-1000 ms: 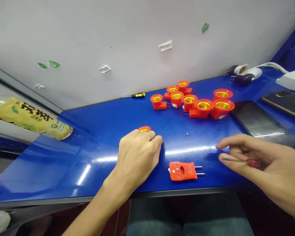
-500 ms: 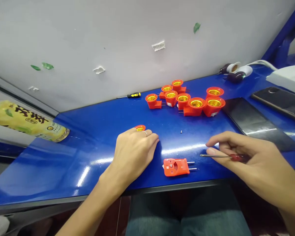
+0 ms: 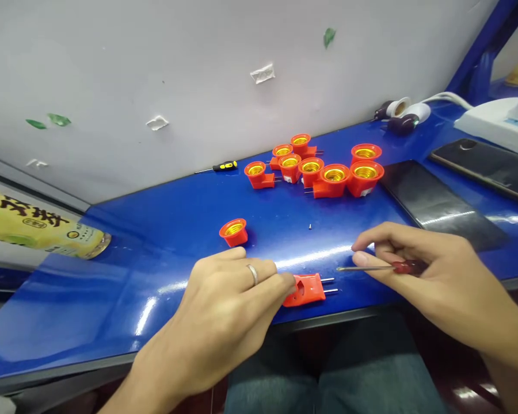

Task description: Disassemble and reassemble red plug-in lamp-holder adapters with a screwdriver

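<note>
My left hand (image 3: 224,305), a ring on one finger, reaches across the blue table (image 3: 155,230) and its fingertips touch the left end of a flat orange plug base (image 3: 307,289) with two metal prongs pointing right. My right hand (image 3: 418,276) is closed on a small red-handled screwdriver (image 3: 384,267), its thin shaft pointing left just above the prongs. A single orange lamp socket (image 3: 233,232) with a brass insert stands alone behind my left hand. A tiny screw (image 3: 311,226) lies loose on the table.
Several orange lamp sockets (image 3: 323,167) cluster at the back. A yellow-and-black screwdriver (image 3: 220,167) lies by the wall. Two dark phones (image 3: 435,201) lie at right, with white plugs and a cable (image 3: 408,109) behind. A yellow bottle (image 3: 38,227) lies at far left.
My left hand let go of the lone socket and moved back and right onto the plug base. My right hand with the screwdriver shifted slightly left toward the prongs.
</note>
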Demonstrator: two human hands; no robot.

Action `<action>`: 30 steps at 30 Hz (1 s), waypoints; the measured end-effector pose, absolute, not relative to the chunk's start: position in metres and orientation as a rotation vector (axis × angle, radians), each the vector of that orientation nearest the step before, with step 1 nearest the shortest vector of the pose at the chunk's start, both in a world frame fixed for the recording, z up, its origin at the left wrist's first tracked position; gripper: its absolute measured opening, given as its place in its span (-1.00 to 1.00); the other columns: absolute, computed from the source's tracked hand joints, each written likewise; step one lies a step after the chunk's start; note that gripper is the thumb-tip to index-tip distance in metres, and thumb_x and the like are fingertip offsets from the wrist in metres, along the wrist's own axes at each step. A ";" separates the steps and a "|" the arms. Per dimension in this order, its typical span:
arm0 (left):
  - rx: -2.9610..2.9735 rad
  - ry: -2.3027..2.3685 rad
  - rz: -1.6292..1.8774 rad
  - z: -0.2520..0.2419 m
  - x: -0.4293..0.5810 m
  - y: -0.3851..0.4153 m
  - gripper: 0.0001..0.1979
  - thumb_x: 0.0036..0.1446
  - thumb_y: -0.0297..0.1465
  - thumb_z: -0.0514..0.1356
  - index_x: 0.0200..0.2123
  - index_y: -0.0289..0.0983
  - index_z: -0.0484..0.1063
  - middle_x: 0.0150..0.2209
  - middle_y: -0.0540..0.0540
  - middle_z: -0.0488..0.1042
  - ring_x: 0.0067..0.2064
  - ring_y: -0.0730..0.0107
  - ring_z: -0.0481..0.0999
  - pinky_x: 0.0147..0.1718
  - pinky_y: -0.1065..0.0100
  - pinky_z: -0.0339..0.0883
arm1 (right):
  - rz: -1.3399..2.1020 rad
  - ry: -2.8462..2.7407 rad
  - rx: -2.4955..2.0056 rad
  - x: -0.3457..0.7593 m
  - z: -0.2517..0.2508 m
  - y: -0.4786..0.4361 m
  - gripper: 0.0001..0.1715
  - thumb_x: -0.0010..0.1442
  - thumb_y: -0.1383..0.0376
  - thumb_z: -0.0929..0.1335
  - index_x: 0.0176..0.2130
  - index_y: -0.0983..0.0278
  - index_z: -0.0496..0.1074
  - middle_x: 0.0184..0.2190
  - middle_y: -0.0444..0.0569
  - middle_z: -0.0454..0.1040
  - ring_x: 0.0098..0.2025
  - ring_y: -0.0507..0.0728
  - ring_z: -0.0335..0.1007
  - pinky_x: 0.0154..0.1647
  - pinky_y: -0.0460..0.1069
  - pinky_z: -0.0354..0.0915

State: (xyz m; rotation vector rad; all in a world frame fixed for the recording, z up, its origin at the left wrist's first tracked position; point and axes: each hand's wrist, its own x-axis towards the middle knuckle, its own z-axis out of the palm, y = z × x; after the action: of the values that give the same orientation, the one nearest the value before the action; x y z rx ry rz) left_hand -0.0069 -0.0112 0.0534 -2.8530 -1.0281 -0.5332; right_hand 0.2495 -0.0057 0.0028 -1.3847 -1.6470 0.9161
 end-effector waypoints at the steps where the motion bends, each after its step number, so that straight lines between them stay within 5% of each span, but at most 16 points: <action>1: -2.853 -1.025 -0.529 0.053 -0.007 -0.010 -0.83 0.21 -0.59 0.18 -0.25 -0.22 0.49 -0.56 0.10 0.33 -0.55 0.48 0.16 -0.46 0.30 0.04 | 0.920 -1.649 -1.381 0.250 0.003 -0.006 -0.65 0.18 -0.02 0.41 -0.32 0.20 0.49 -0.60 -0.19 0.16 -0.56 0.00 0.10 -0.58 -0.09 0.09; 8: -2.851 -1.002 -0.453 0.049 -0.005 -0.007 -0.80 0.25 -0.58 0.14 -0.37 -0.22 0.48 -0.58 0.10 0.28 -0.56 0.48 0.15 -0.47 0.30 0.00 | 0.944 -1.648 -1.385 0.249 0.002 -0.004 -0.67 0.18 -0.02 0.42 -0.31 0.19 0.49 -0.60 -0.20 0.15 -0.56 -0.02 0.11 -0.56 -0.10 0.11; 23: -2.775 -1.114 -0.680 0.040 -0.020 -0.013 -0.89 0.28 -0.46 0.18 -0.20 -0.24 0.52 -0.50 0.06 0.47 -0.50 0.49 0.40 -0.40 0.33 0.18 | 0.729 -1.576 -1.499 0.244 0.002 -0.010 -0.67 0.10 0.01 0.46 -0.26 0.20 0.49 -0.56 -0.21 0.17 -0.55 -0.02 0.16 -0.55 -0.11 0.16; 30: -2.436 -1.347 -0.893 0.039 -0.044 -0.010 -0.91 0.23 -0.41 0.21 -0.28 -0.23 0.54 -0.56 0.11 0.46 -0.56 0.54 0.34 -0.45 0.36 0.16 | 0.296 -1.506 -1.833 0.244 -0.003 -0.004 -0.54 0.12 -0.12 0.36 -0.30 0.20 0.55 -0.52 -0.07 0.47 -0.50 0.13 0.37 -0.43 0.02 0.23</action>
State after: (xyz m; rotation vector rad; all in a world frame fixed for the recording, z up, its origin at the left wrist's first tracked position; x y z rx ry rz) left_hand -0.0445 -0.0096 0.0389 -2.4365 -1.3475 -0.8925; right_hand 0.2439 -0.0044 -0.0027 -1.8332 -1.5059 0.2959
